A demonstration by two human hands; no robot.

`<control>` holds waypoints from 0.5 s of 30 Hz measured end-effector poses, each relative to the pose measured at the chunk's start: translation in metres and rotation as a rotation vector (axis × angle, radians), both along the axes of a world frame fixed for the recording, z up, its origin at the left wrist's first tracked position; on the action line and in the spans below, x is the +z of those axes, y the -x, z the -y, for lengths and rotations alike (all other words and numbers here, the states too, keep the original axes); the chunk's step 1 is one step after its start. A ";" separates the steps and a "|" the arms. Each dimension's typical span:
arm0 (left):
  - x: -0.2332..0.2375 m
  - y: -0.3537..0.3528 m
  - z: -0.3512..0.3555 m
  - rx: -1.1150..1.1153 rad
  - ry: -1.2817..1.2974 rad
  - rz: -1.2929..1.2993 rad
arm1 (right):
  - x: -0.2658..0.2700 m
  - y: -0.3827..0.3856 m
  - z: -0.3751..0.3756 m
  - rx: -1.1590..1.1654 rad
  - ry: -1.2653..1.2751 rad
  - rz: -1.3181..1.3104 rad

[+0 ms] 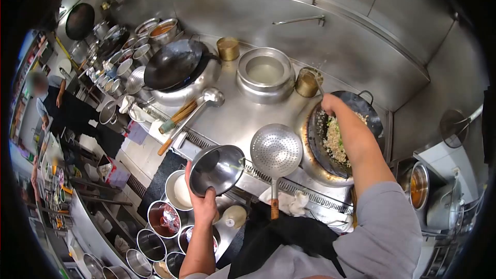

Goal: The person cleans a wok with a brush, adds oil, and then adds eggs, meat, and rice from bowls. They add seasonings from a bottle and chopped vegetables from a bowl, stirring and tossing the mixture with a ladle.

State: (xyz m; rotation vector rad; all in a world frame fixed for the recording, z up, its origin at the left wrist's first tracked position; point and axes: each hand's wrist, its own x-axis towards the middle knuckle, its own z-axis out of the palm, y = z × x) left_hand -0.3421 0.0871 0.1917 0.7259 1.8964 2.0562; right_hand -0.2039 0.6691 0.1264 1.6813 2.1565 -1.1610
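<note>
Far left there's a co-worker (pixel 67 111) in a dark apron, well away from the stove. Nearer in, a cluster of round tubs (pixel 164 220) sits low in front of the counter (pixel 243 113), probably so seasonings stay within reach. The cook's left hand (pixel 204 205) has a firm grip on the rim of a steel bowl (pixel 217 168), pinched at its lower edge. It's held up off everything, tipped toward the cook, just above those tubs and at the counter's front edge. It looks empty, or close to it. Behind it, a ladle (pixel 213 96) leans against the empty wok (pixel 173 63), handle pointing out for an easy grab. The strainer (pixel 276 150) lies flat, its handle hanging over the front for the same reason, I'd guess. The right hand (pixel 330 104) reaches to the far rim of the wok (pixel 369 111) holding the rice (pixel 336 142), right by a brass tin (pixel 307 82). The fingers look curled, but I can't tell whether that grip is closed on a tool.
</note>
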 end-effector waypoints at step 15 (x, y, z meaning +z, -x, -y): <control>-0.033 0.061 0.087 0.281 -0.045 0.182 | -0.033 0.095 0.124 0.224 -0.445 -0.134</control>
